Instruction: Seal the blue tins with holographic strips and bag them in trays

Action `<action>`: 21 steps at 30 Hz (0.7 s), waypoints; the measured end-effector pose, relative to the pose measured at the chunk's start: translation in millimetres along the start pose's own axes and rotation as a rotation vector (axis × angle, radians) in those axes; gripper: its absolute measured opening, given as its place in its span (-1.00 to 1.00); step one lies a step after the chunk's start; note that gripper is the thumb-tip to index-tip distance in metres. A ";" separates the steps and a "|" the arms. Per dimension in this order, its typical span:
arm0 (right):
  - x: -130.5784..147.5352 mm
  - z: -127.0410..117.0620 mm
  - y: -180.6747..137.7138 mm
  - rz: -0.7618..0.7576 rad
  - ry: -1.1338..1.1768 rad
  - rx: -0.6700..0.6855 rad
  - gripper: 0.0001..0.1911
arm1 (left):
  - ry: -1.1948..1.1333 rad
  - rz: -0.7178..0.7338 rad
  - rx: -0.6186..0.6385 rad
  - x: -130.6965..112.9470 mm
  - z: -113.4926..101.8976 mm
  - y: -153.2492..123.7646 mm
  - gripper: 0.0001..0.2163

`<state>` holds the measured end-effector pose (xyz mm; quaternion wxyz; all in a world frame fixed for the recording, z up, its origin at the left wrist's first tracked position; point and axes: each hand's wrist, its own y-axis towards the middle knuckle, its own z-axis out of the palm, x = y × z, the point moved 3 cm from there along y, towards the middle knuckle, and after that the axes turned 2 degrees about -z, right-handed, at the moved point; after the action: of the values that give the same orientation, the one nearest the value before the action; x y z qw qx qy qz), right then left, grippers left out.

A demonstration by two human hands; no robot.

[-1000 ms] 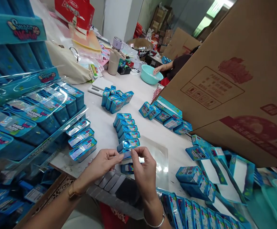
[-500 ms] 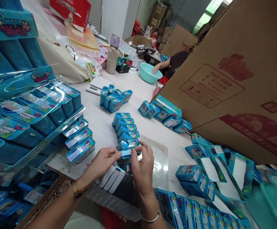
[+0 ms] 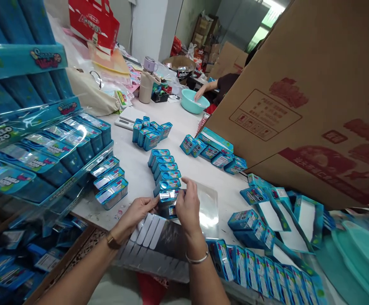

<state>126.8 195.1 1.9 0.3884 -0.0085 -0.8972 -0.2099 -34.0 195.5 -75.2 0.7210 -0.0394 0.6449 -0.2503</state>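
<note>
Just below the middle of the frame, both hands meet at one small blue box (image 3: 168,195) with a shiny silver strip across its top. The left hand (image 3: 140,209) comes in from the lower left, a watch on its wrist, fingers narrowed to a pinch on the box's left end. The right hand (image 3: 187,205), with a bangle on its wrist, curls over the right end, thumb and fingertips closed on it. The box sits on the white worktop (image 3: 133,163) at the near end of a row of boxes (image 3: 163,167) that runs toward the centre of the frame.

Directly under the hands lies a grey sheet of strips (image 3: 154,237). A clear plastic sheet (image 3: 208,203) lies just right of the right hand. Three more boxes (image 3: 110,183) lie left of centre, beside wrapped blue trays (image 3: 44,148) filling the left edge. A large cardboard carton (image 3: 299,106) fills the right. At the upper centre, another person's hand (image 3: 200,91) reaches into a teal bowl (image 3: 194,102).
</note>
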 end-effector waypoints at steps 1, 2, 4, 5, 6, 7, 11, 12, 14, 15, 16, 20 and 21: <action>3.4 -9.8 -4.3 -0.017 0.021 -0.038 -0.69 | 0.019 -0.001 -0.008 -0.2 -1.4 -7.0 -0.44; 7.8 -21.1 -11.2 -0.044 0.042 -0.075 -0.71 | 0.033 -0.011 -0.009 -0.2 -3.1 -14.6 -0.44; 17.6 -42.5 -31.8 -0.114 0.081 -0.075 -0.79 | 0.051 -0.027 0.025 -0.3 -6.2 -29.6 -0.46; 22.0 -50.0 -44.4 -0.158 0.095 -0.018 -0.82 | 0.067 -0.021 0.057 -0.7 -7.4 -36.1 -0.48; 25.3 -54.5 -57.9 -0.199 0.100 0.071 -0.85 | 0.092 -0.010 0.098 -1.2 -8.1 -41.6 -0.51; 27.0 -56.0 -71.7 -0.235 0.094 0.172 -0.85 | 0.123 -0.003 0.143 -1.4 -8.0 -46.1 -0.54; 19.1 -44.1 -116.1 -0.309 -0.030 0.375 -0.75 | 0.209 -0.042 0.338 2.0 -0.6 -57.9 -0.64; 15.7 -39.8 -123.0 -0.318 -0.049 0.366 -0.76 | 0.203 -0.060 0.377 3.3 2.6 -60.6 -0.66; 11.0 -33.7 -132.2 -0.350 -0.062 0.312 -0.83 | 0.157 -0.112 0.426 5.9 8.6 -66.4 -0.70; 9.9 -32.3 -135.2 -0.366 -0.065 0.277 -0.84 | 0.114 -0.145 0.432 7.2 11.0 -69.3 -0.71; 9.8 -32.1 -137.3 -0.387 -0.069 0.240 -0.84 | 0.064 -0.175 0.432 8.3 13.0 -72.0 -0.72; 13.8 -38.6 -141.4 -0.492 -0.096 0.107 -0.75 | -0.114 -0.224 0.377 8.5 17.9 -79.3 -0.78; 14.8 -40.7 -142.0 -0.521 -0.106 0.082 -0.72 | -0.142 -0.229 0.368 7.7 19.2 -80.6 -0.78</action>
<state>119.3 47.9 -15.5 0.2739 0.2276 -0.8959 -0.2658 -40.4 117.0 -48.4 0.7264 0.0021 0.5275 -0.4406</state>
